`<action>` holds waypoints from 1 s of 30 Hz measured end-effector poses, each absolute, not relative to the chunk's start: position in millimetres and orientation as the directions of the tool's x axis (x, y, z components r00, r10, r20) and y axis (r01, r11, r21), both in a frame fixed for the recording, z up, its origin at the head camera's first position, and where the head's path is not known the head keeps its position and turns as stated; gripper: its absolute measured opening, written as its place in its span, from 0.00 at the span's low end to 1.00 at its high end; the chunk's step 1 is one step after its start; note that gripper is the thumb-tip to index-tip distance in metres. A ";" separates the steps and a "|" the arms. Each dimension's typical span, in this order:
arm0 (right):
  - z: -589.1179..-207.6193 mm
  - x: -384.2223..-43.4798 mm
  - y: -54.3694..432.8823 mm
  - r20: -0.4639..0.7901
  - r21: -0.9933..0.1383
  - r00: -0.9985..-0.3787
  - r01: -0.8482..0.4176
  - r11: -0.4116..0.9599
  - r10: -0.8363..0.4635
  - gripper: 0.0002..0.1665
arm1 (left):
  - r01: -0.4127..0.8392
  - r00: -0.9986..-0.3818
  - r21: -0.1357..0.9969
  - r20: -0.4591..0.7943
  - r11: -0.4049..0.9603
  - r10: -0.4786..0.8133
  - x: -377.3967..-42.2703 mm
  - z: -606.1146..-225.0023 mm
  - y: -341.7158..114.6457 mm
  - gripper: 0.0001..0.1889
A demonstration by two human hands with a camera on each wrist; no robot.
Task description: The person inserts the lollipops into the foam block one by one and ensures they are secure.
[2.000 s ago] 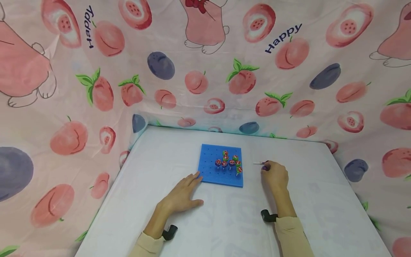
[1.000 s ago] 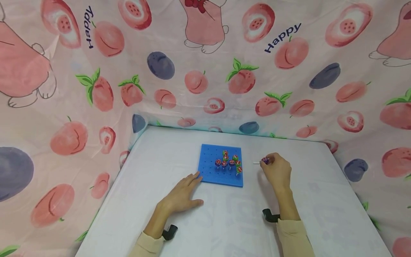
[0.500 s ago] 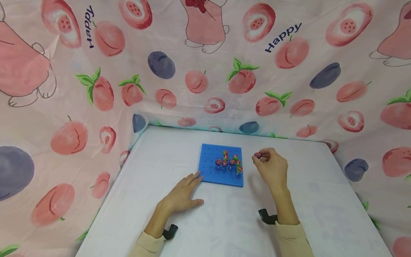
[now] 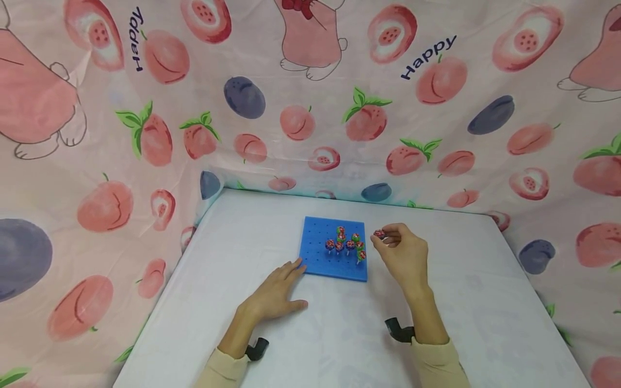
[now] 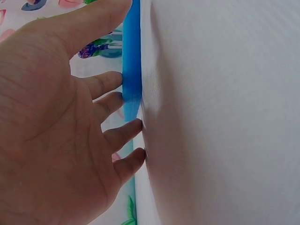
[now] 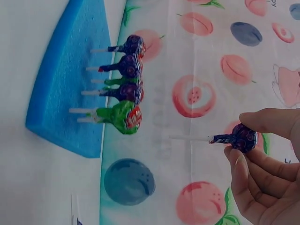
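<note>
My right hand pinches a purple-wrapped lollipop by its candy head between thumb and fingers, just right of the blue pegboard. In the right wrist view its bare white stick points toward the table and is clear of the board. The blue foam-like board has rows of small holes. Several lollipops stand in it, purple-wrapped ones and green-wrapped ones. My left hand lies with fingers spread, its fingertips touching the board's front left corner.
A white cloth covers the table. Printed fabric with peaches hangs around its back and sides. In the right wrist view, white sticks with a bit of purple wrapper show at the bottom edge, mostly cut off.
My right hand has picked the purple lollipop up off the table. It has moved left toward the board, and the stick has swung from sideways to downward. My left hand stays still.
</note>
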State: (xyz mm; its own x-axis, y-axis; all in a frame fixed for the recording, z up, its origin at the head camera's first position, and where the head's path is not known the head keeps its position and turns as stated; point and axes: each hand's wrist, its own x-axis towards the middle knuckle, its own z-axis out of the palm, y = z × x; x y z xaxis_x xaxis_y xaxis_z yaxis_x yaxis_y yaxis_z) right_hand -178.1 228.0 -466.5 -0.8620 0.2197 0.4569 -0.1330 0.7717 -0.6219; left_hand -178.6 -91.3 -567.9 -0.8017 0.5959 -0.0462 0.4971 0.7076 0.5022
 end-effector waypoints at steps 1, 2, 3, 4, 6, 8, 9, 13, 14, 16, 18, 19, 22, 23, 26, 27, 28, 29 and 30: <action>-466.9 -177.9 226.0 0.460 -0.623 -0.862 -0.145 0.769 0.211 0.19 | 0.496 -0.802 0.505 -0.046 0.706 0.596 -178.8 -568.3 -91.1 0.47; -467.4 -177.7 224.0 0.463 -0.624 -0.863 -0.156 0.766 0.201 0.19 | 0.495 -0.801 0.507 -0.047 0.706 0.596 -178.8 -568.3 -90.9 0.47; -468.0 -177.6 222.0 0.467 -0.624 -0.863 -0.167 0.763 0.193 0.19 | 0.495 -0.801 0.510 -0.046 0.704 0.597 -178.8 -568.5 -90.6 0.47; -468.7 -177.5 220.1 0.470 -0.625 -0.863 -0.177 0.760 0.186 0.19 | 0.494 -0.801 0.510 -0.048 0.704 0.597 -178.8 -568.4 -90.4 0.47; -470.7 -178.0 216.3 0.476 -0.626 -0.862 -0.195 0.755 0.173 0.19 | 0.493 -0.800 0.515 -0.050 0.701 0.599 -178.6 -567.6 -90.0 0.47; -471.8 -178.3 212.5 0.484 -0.626 -0.861 -0.212 0.751 0.160 0.19 | 0.493 -0.799 0.513 -0.052 0.703 0.599 -178.3 -566.7 -90.0 0.47; -472.8 -178.5 210.8 0.486 -0.627 -0.860 -0.220 0.747 0.156 0.19 | 0.493 -0.800 0.512 -0.052 0.704 0.598 -178.2 -566.2 -90.1 0.47; -474.2 -178.8 203.2 0.496 -0.631 -0.857 -0.248 0.735 0.137 0.20 | 0.489 -0.803 0.504 -0.058 0.712 0.593 -178.1 -565.2 -90.8 0.47; -474.9 -179.0 201.4 0.495 -0.632 -0.859 -0.252 0.733 0.132 0.20 | 0.489 -0.804 0.501 -0.059 0.714 0.592 -178.2 -565.1 -91.0 0.47; -475.4 -179.0 198.1 0.493 -0.632 -0.861 -0.257 0.731 0.124 0.20 | 0.485 -0.805 0.507 -0.061 0.713 0.591 -178.1 -564.7 -91.2 0.47; -476.4 -179.3 195.5 0.489 -0.637 -0.865 -0.262 0.725 0.117 0.19 | 0.482 -0.805 0.513 -0.061 0.710 0.590 -178.1 -564.6 -91.1 0.47; -477.2 -179.5 194.3 0.484 -0.638 -0.868 -0.261 0.724 0.113 0.19 | 0.481 -0.805 0.515 -0.063 0.710 0.590 -178.0 -564.3 -91.1 0.47; -479.2 -180.4 190.7 0.475 -0.641 -0.874 -0.267 0.720 0.098 0.19 | 0.484 -0.804 0.512 -0.061 0.710 0.592 -178.1 -564.7 -91.1 0.47; -479.9 -180.7 189.6 0.474 -0.643 -0.876 -0.271 0.717 0.094 0.18 | 0.486 -0.803 0.510 -0.060 0.710 0.593 -178.2 -564.7 -91.1 0.47; -481.1 -181.6 185.8 0.473 -0.640 -0.878 -0.282 0.715 0.077 0.18 | 0.486 -0.804 0.506 -0.061 0.712 0.592 -178.1 -564.8 -91.7 0.47; -481.2 -181.8 184.5 0.475 -0.641 -0.877 -0.287 0.712 0.074 0.18 | 0.484 -0.804 0.508 -0.063 0.713 0.591 -178.1 -565.0 -91.9 0.47; -481.4 -182.1 183.4 0.476 -0.642 -0.876 -0.291 0.710 0.071 0.19 | 0.484 -0.804 0.510 -0.062 0.711 0.591 -178.1 -565.1 -92.1 0.47; -481.8 -182.2 182.5 0.477 -0.640 -0.876 -0.293 0.710 0.069 0.19 | 0.483 -0.804 0.512 -0.061 0.710 0.591 -178.1 -565.4 -92.3 0.47; -482.5 -182.7 181.9 0.477 -0.640 -0.876 -0.294 0.710 0.067 0.19 | 0.483 -0.804 0.515 -0.059 0.708 0.592 -178.1 -565.8 -92.4 0.47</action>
